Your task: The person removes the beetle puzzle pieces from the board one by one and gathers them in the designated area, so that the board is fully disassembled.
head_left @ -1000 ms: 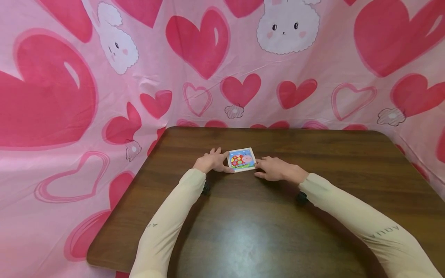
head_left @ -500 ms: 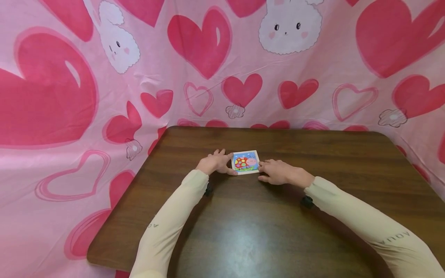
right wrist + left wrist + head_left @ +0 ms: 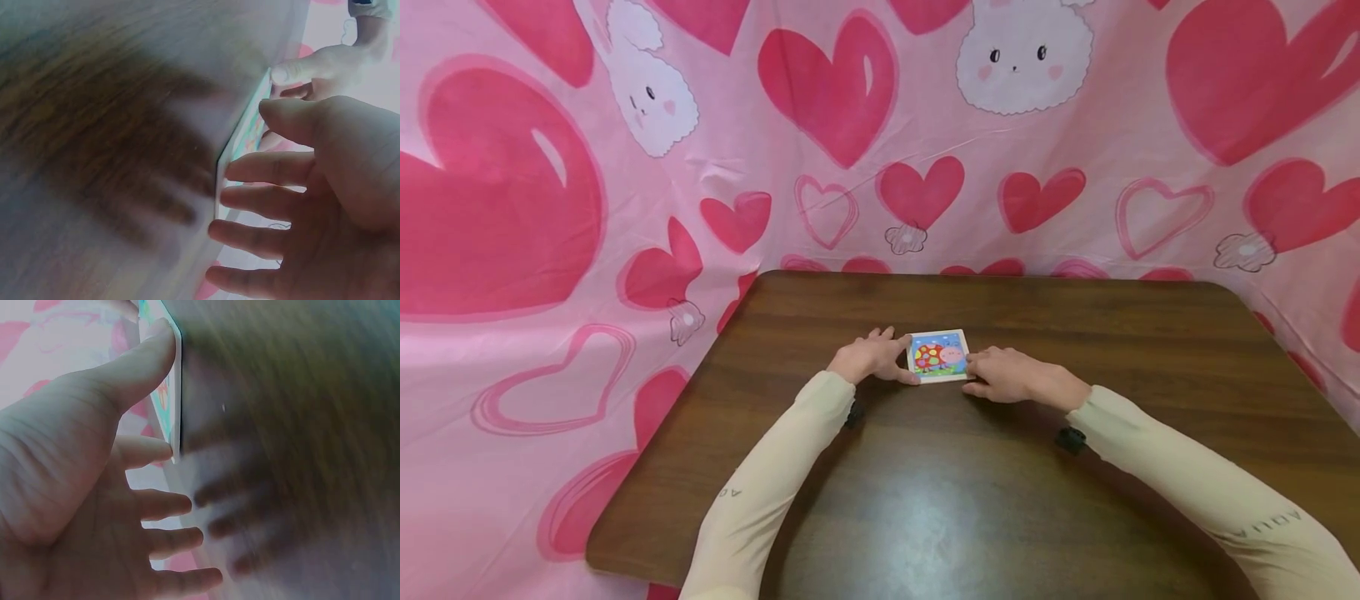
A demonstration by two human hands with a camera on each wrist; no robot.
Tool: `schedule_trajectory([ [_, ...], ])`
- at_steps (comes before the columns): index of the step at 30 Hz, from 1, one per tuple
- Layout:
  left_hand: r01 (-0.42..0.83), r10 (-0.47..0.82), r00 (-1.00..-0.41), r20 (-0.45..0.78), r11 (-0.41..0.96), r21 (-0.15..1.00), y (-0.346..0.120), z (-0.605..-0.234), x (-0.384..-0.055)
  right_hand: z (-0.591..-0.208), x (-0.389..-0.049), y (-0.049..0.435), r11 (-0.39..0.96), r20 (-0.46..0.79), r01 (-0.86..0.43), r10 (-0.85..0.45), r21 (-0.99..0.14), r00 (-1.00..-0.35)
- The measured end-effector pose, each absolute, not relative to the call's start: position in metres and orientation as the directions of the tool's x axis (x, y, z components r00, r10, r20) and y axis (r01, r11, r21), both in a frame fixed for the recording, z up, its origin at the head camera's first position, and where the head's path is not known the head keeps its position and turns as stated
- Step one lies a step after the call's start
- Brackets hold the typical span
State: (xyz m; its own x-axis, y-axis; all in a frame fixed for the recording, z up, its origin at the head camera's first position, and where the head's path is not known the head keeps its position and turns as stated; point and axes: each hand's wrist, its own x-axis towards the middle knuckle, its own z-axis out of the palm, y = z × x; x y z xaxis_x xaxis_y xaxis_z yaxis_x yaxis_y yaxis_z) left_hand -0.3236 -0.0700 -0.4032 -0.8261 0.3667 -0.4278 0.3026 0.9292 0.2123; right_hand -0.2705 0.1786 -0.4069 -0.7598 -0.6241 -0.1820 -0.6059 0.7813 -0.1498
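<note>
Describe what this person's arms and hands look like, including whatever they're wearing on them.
Pale cream sleeves cover both arms, the left sleeve and right sleeve each bearing dark lettering. A small black device shows at the left wrist and another at the right. The left hand and right hand are ungloved.

**Indoor-looking draped-off spot, bldg type unclear**

Creased pink cloth (image 3: 925,108) hangs L, back & R, printed w/ red hearts (image 3: 921,192), white bunny heads (image 3: 1024,62) & sm. outlined flowers (image 3: 1246,252). Dk brown wood-grain table (image 3: 1112,325) w/ rounded corners stands close up to it. Reads as a makeshift booth or photo-set type corner. Soft glare (image 3: 917,517) on table fits indoor lighting. Home, studio or office: can't tell, as cloth hides whatever rm. lies behind.
</note>
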Motion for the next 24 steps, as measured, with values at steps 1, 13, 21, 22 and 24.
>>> schedule_trajectory([
  [1,0.314,0.374,-0.824,-0.426,0.927,0.208,-0.069,-0.404,-0.323,-0.406,-0.269,0.179,0.782,-0.179,-0.604,-0.623,-0.152,-0.761],
  [13,0.384,0.41,-0.804,-0.431,0.911,0.15,-0.048,-0.403,-0.309,-0.393,-0.268,0.182,0.797,-0.169,-0.572,-0.602,-0.194,-0.781],
  [21,0.396,0.414,-0.805,-0.424,0.908,0.135,-0.044,-0.403,-0.305,-0.398,-0.283,0.178,0.785,-0.089,-0.57,-0.603,-0.241,-0.793],
  [22,0.394,0.412,-0.806,-0.425,0.909,0.135,-0.044,-0.403,-0.305,-0.399,-0.284,0.178,0.786,-0.084,-0.567,-0.6,-0.246,-0.795],
  [24,0.391,0.411,-0.806,-0.426,0.91,0.137,-0.044,-0.404,-0.305,-0.401,-0.287,0.178,0.784,-0.065,-0.567,-0.598,-0.253,-0.799],
])
